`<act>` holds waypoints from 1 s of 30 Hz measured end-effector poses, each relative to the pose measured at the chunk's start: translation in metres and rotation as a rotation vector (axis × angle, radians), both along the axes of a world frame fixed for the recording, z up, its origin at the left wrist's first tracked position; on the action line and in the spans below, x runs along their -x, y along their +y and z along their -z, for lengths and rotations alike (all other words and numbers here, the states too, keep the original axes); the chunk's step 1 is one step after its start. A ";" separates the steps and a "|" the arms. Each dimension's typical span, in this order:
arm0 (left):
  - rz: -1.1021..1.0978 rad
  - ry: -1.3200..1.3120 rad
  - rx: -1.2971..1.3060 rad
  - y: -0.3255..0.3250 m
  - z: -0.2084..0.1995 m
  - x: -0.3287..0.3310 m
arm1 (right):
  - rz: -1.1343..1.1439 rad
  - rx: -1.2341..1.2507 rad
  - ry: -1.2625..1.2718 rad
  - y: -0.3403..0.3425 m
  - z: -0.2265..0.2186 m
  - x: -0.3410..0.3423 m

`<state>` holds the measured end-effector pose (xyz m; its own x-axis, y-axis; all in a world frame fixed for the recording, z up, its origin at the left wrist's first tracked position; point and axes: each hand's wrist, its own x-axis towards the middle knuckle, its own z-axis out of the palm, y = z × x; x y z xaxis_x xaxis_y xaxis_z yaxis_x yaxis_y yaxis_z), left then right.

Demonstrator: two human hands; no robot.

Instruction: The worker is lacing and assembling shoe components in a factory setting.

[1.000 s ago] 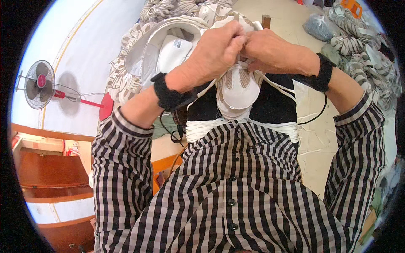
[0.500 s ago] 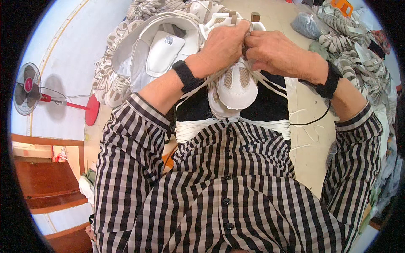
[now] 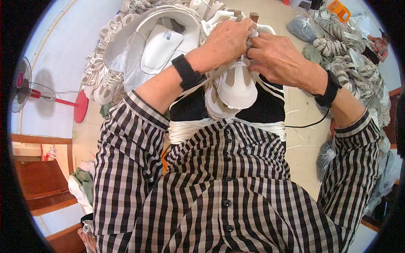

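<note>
A white sneaker with tan mesh panels (image 3: 238, 90) points its toe toward me. It rests on a second sneaker (image 3: 216, 107) over a black surface (image 3: 188, 108) at my lap. My left hand (image 3: 224, 43) is closed at the upper opening of the top sneaker, its fingertips pinching near the tongue. Opposite it, my right hand (image 3: 276, 59) has bent fingers closed on the same part, almost touching the left. What lies right between the fingertips is mostly hidden. Long pale laces (image 3: 273, 89) trail out to both sides below the hands.
To the left stands a white bin (image 3: 133, 54) with a white insole-shaped pad (image 3: 162, 48) in it. Laced sneakers (image 3: 107, 86) are heaped beside it. A red fan (image 3: 80, 105) stands farther left. Bundled laces (image 3: 333, 29) and plastic bags (image 3: 302, 28) lie at the right.
Both hands stay at the sneaker's opening, with small shifts of the fingers. The right hand sits slightly lower. The whole view has shifted a little.
</note>
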<state>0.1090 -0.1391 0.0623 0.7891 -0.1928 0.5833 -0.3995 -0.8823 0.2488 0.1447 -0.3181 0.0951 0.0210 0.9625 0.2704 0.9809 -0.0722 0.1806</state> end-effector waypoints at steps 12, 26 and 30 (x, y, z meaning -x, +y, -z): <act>0.016 0.003 0.130 0.000 -0.004 0.003 | 0.026 0.037 0.165 0.013 -0.014 -0.007; -0.111 -0.096 0.283 0.002 -0.010 0.011 | 0.351 -0.116 0.332 0.044 -0.021 -0.018; 0.071 0.213 0.638 0.007 -0.016 0.023 | 0.347 -0.325 0.904 0.040 -0.027 -0.031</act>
